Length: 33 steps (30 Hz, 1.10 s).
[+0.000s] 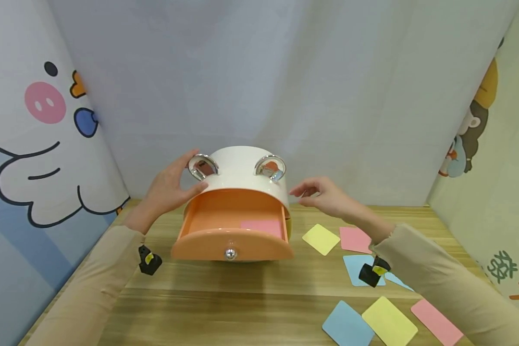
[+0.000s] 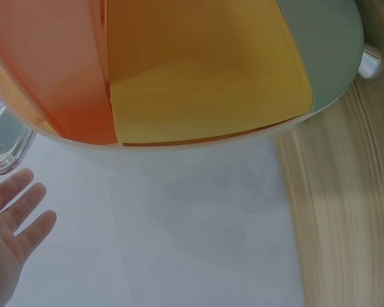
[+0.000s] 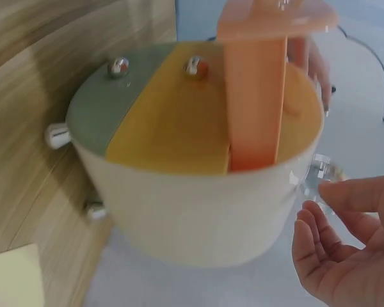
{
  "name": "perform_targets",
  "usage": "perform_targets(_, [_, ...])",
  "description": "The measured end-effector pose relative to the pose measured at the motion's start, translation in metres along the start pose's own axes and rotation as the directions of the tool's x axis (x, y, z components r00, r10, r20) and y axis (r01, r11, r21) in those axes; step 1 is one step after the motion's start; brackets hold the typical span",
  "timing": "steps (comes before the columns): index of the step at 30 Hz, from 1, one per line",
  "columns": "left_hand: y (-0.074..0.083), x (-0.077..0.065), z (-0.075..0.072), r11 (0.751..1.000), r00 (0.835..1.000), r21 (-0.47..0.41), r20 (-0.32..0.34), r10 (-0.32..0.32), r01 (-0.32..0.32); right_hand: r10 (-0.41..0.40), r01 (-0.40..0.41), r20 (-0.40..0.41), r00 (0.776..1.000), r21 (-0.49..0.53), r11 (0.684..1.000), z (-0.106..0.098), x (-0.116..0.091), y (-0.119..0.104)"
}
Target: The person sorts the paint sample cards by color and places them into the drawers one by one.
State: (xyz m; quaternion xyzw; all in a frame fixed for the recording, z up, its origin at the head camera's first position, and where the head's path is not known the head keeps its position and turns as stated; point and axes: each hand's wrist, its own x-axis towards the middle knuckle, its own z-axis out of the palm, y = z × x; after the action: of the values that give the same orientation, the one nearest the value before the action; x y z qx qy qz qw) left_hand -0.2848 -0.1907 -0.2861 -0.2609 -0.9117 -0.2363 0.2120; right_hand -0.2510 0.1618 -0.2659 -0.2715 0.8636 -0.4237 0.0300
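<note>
A white rounded drawer cabinet point(image 1: 242, 166) stands on the wooden table with two chrome ear-shaped loops, left point(image 1: 216, 166) and right point(image 1: 284, 167), on top. Its orange top drawer point(image 1: 203, 246) is pulled out, and a pink card point(image 1: 261, 226) lies inside. Below it, the yellow drawer point(image 3: 173, 128) and the green drawer point(image 3: 102, 112) are closed. My left hand point(image 1: 169, 186) rests at the cabinet's upper left beside the left loop, thumb along the top edge and fingers spread. Beside the cabinet's right side, my right hand point(image 1: 326, 196) hovers with loosely bent fingers, holding nothing.
Right of the cabinet lie several loose cards: yellow point(image 1: 321, 239), pink point(image 1: 354, 239), blue point(image 1: 355, 268), and nearer the front blue point(image 1: 348, 324), yellow point(image 1: 390, 321) and pink point(image 1: 437, 321). Cloth walls, including a pale back wall point(image 1: 350, 96), enclose the table point(image 1: 190, 307).
</note>
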Motion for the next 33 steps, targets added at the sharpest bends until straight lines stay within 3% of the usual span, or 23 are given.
perform_targets(8, [0.0,0.0,-0.001,1.0,1.0,0.01,0.012,-0.006,0.006,0.12,-0.12,-0.023,0.992,0.002,0.993,-0.029,-0.019,0.057])
perform_targets(16, [0.001,0.0,-0.002,1.0,1.0,0.001,0.012,-0.009,0.009,0.195,-0.195,0.027,0.98,-0.01,0.981,-0.045,-0.04,0.121])
perform_targets(26, [0.002,0.001,-0.001,1.0,1.0,0.008,0.009,-0.007,0.007,0.294,-0.296,-0.032,0.955,-0.05,0.954,-0.038,-0.062,0.193])
perform_targets(33, [0.002,0.0,-0.002,1.0,1.0,0.002,0.018,-0.013,0.013,0.281,-0.287,-0.066,0.957,-0.114,0.951,-0.024,-0.067,0.229])
